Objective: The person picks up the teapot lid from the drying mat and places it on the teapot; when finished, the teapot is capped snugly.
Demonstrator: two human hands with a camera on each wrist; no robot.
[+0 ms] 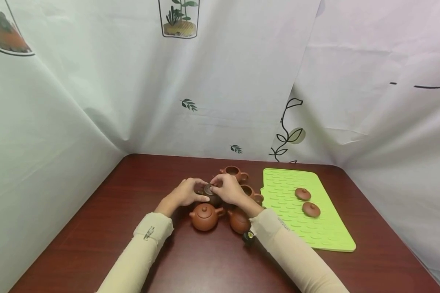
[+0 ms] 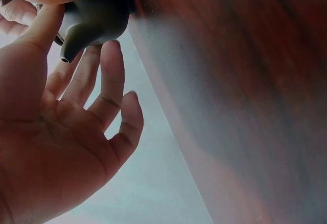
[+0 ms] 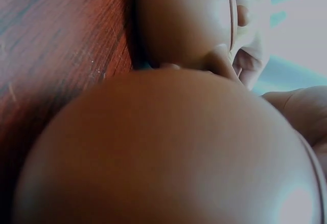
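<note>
A dark brown teapot (image 1: 214,199) stands among reddish clay teapots, partly hidden by both hands. My left hand (image 1: 183,193) steadies it at its spout side, thumb on the near side and fingers on the far side. The left wrist view shows the dark teapot's spout (image 2: 76,40) between thumb and fingers. From above, my right hand (image 1: 230,190) pinches the small dark lid (image 1: 207,189) on the pot. Right in front is a lidded reddish teapot (image 1: 204,217). Another reddish teapot (image 1: 239,220) sits below my right wrist and fills much of the right wrist view.
Two lidless reddish teapots, one at the back (image 1: 232,171) and one behind my right wrist (image 1: 247,190), stand close by. On the right lies a green mat (image 1: 286,211) bearing two reddish lids, one farther (image 1: 302,194), one nearer (image 1: 311,209). White cloth (image 1: 220,101) encloses the wooden table (image 1: 113,228).
</note>
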